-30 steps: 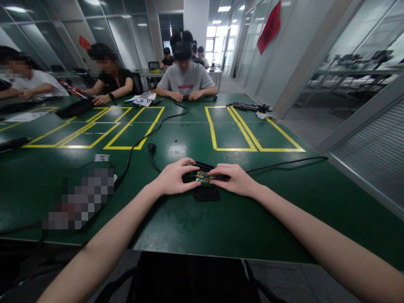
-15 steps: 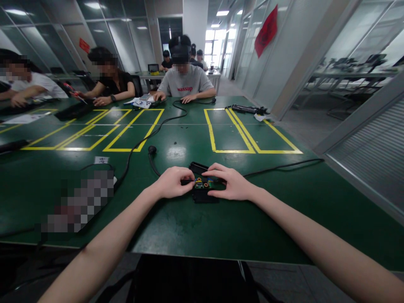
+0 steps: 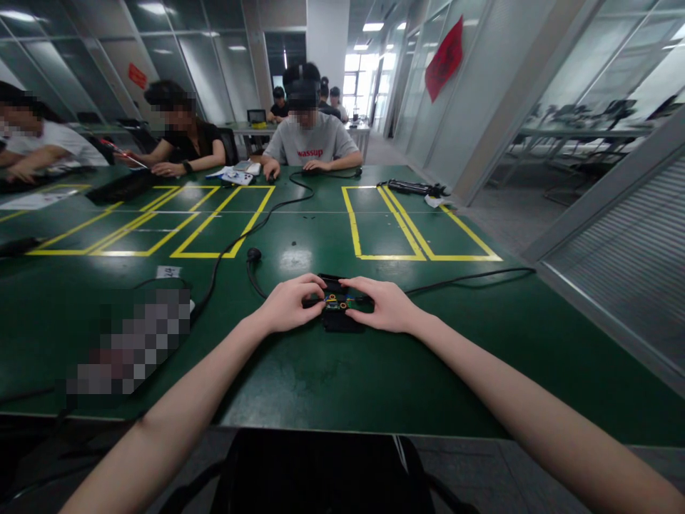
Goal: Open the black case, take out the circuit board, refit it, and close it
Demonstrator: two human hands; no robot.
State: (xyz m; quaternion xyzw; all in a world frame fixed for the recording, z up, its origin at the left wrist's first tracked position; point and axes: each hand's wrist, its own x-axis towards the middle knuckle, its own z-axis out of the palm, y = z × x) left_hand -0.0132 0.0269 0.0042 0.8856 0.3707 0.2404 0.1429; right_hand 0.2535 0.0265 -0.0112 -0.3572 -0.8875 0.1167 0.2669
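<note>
A small green circuit board (image 3: 336, 303) with copper-coloured coils and a yellow part lies between my hands, with a black cord leaving toward each side. My left hand (image 3: 287, 305) curls its thumb and fingers round the board's left end. On the right end, my right hand (image 3: 389, 305) grips with thumb below and fingers above. Just behind the board is one black plastic case half (image 3: 332, 281), partly covered by fingers. Another black case half (image 3: 343, 324) lies flat in front of it. The fingers hide both ends of the board.
A black plug (image 3: 254, 255) stands on the green table (image 3: 278, 389) at left. One black cord (image 3: 471, 277) runs off right; a longer cable (image 3: 217, 268) crosses to the far side. A blurred-out object (image 3: 133, 343) lies left. Several people sit opposite, behind yellow tape outlines (image 3: 385, 257).
My right hand's fingers have closed in around the board's right end, with its thumb nearer the coils. The case half in front shows slightly higher in view. The camera has shifted a little.
</note>
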